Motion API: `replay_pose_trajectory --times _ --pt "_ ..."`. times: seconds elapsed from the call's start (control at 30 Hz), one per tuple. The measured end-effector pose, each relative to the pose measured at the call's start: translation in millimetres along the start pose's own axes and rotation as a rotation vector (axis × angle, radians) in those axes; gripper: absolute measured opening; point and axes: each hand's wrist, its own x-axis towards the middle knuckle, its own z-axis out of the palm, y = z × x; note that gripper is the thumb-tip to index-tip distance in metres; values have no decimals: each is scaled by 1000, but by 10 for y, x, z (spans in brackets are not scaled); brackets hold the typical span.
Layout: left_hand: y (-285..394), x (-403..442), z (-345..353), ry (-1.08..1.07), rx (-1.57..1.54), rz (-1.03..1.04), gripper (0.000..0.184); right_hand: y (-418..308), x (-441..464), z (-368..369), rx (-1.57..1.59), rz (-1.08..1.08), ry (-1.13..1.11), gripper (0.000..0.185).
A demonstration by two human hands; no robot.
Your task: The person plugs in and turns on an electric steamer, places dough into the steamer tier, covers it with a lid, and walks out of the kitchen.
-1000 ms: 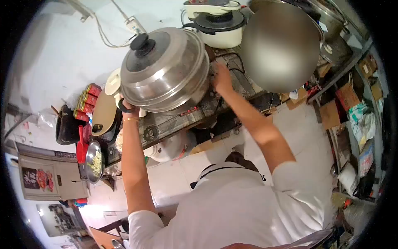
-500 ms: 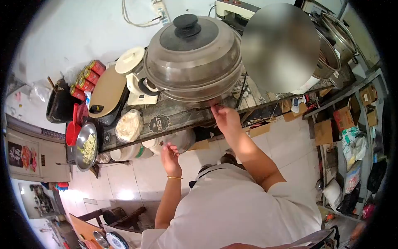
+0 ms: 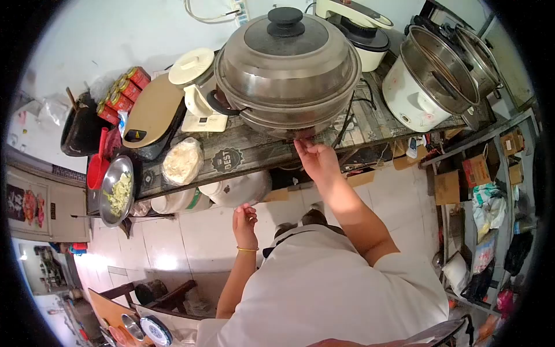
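Observation:
A large steel steamer pot [image 3: 289, 69] with a domed lid and black knob stands on the table, its lid on. My right hand [image 3: 317, 159] reaches to the pot's lower front edge. Its fingertips are drawn together against the base there; what they grip, if anything, is hidden. My left hand [image 3: 245, 224] hangs in front of the table edge with fingers loosely bent and nothing visible in them. Nearest to it is a pale bucket [image 3: 243, 189] under the table. A bag of pale round flat pieces [image 3: 182, 162] lies on the table left of the pot.
On the left are a steel bowl of chopped greens [image 3: 117, 191], a red ladle [image 3: 98, 168], an oval tan board [image 3: 153, 110], red cans [image 3: 128, 89] and a white appliance [image 3: 203, 115]. A white cooker [image 3: 413, 95] stands right; a cluttered shelf [image 3: 491, 150] lies beyond.
The view has shifted slightly, and the blurred patch right of the pot is gone, showing the cooker. My left fingers have curled in more. My right hand stays at the pot's base.

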Motion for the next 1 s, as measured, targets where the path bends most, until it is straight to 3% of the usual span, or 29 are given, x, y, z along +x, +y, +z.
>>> replay_pose_trajectory --times 0.1,0.27,0.4,0.57,0.63,0.77,0.83,0.9,1.0 --pt "57 5 -25 -10 30 27 31 37 4 -59 -6 -14 -30 31" --pt "71 -8 -60 -16 -2 23 30 165 63 -138 6 83 113 27" --pt "64 -26 -73 -34 -21 25 28 230 132 -57 62 69 -2 29" --pt "92 15 -90 -34 -24 58 26 193 -56 253 -6 37 18 35" --pt "89 56 -71 -94 47 100 25 185 59 169 50 36 132 36" --pt "233 153 164 -203 82 111 26 141 32 51 -32 50 -80 39" --pt "301 212 312 -246 90 74 28 37 25 -24 -42 64 -155 42" --pt "392 237 452 -277 148 87 29 -158 -67 -10 -96 -67 -115 46" --pt "487 293 578 -276 133 161 29 -592 -17 -82 -251 -33 -11 48"
